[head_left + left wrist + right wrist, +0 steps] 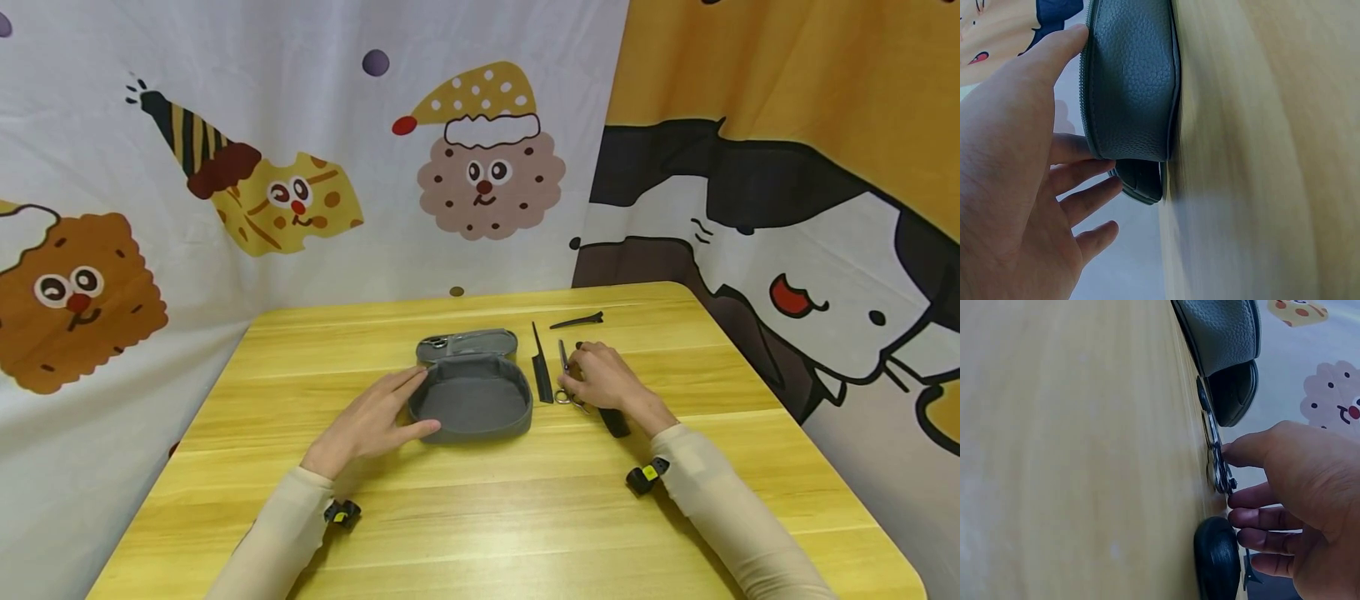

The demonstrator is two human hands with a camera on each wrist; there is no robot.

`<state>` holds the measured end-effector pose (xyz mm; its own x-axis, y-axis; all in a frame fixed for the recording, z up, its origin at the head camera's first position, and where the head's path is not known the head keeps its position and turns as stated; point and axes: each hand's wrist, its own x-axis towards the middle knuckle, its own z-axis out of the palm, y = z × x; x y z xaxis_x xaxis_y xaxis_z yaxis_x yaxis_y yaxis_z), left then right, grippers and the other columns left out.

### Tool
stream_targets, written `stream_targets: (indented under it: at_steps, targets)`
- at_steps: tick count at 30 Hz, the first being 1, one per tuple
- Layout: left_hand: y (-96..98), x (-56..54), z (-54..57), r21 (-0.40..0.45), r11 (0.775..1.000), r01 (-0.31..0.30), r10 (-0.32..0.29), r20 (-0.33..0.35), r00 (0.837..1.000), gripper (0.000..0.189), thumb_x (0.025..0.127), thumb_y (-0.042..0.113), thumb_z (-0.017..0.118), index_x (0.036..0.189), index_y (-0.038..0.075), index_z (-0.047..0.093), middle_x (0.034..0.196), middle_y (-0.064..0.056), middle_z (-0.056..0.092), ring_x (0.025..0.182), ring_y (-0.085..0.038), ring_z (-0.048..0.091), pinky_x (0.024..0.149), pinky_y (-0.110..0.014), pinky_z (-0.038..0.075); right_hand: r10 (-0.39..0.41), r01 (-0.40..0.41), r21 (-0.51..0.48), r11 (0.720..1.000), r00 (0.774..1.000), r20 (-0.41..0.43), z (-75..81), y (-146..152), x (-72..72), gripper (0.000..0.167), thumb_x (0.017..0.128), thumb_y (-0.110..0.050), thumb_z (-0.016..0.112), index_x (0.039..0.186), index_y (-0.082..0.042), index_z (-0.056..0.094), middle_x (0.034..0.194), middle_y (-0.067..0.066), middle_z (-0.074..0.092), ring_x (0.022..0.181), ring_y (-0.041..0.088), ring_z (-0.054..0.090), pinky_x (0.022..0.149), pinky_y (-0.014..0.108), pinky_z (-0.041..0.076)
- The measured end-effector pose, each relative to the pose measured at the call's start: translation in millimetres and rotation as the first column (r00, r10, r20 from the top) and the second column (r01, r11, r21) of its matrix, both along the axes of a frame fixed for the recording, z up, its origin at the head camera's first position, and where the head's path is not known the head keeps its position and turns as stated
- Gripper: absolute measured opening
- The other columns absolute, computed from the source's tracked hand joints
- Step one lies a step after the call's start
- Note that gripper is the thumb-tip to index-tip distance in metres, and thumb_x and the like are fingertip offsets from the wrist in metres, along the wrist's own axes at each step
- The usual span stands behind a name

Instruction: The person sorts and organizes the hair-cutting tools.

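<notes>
A grey zippered case lies open on the table, its lid folded back. My left hand rests at its left side; in the left wrist view, the thumb touches the rim and the other fingers spread near the back corner. My right hand is over a pair of metal scissors. Its thumb meets the scissors in the right wrist view, fingertips close by. Under that hand lies a black item with a rounded end, partly hidden.
Between case and scissors lies a black tail comb. A black hair clip is farther back. Something shiny shows in the lid's pocket. The wooden table ends at a printed curtain.
</notes>
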<state>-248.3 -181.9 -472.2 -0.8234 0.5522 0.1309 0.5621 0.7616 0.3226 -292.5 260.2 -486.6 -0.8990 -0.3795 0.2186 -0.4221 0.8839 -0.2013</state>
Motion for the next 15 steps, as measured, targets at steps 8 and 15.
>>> stream_targets:
  at_steps: [8,15]
  targets:
    - [-0.7,-0.1,-1.0,0.004,1.000,0.006,-0.006,-0.014,1.000,0.099,0.104,0.072,0.068,0.174,0.007,0.043,0.179,-0.021,0.044,0.163,-0.046,0.048,0.133,-0.064,0.045,0.006,-0.005,-0.010,1.000,0.999,0.040,2.0,-3.2,-0.6,0.015,0.102,-0.024,0.081,0.095,-0.011,0.081,0.088,0.003,0.072,0.085,0.024,0.061,0.075,0.042,0.049]
    - [0.0,0.8,0.6,-0.005,1.000,0.009,-0.009,-0.011,1.000,0.099,0.105,0.072,0.068,0.174,0.006,0.042,0.179,-0.022,0.044,0.163,-0.046,0.048,0.133,-0.064,0.045,0.022,-0.021,-0.012,1.000,0.998,0.056,3.7,-4.4,-0.1,0.007,0.099,-0.015,0.080,0.097,-0.008,0.081,0.083,0.002,0.071,0.084,0.023,0.062,0.076,0.042,0.050]
